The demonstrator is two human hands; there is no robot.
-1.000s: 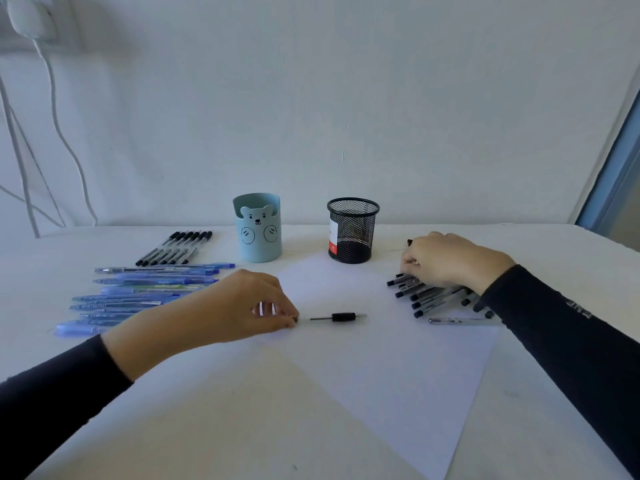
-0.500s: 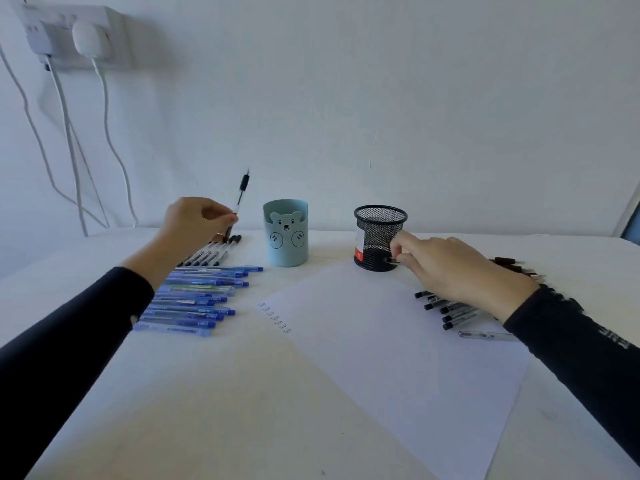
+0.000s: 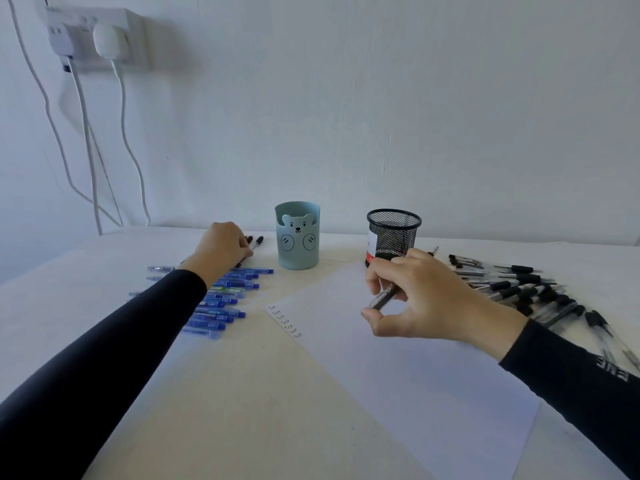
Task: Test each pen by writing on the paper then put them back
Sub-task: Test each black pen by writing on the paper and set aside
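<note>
**While Pinched, the Pen Hangs Over Paper**

As your right hand [image 3: 426,299] pinches a clear pen [image 3: 382,301] mid-barrel above the paper [image 3: 415,393], right of centre, expect light, stiff, slick plastic; hold nearer the tip to write. Your left hand [image 3: 221,247] curls over black pens [image 3: 259,241], left of centre; whether it grips one, I cannot tell. One sheet, one bear cup [image 3: 298,251], one mesh cup [image 3: 393,233]; the pen piles overlap too much to count.

The paper [image 3: 398,375] is matt; the table [image 3: 242,410] smooth and matt; the mesh cup [image 3: 393,237] black wire mesh; the bear cup [image 3: 298,252] smooth matt plastic; the blue pens [image 3: 221,306] glossy translucent plastic; the held pen [image 3: 383,299] clear glossy plastic; the sleeves [image 3: 104,358] matt cloth.
</note>
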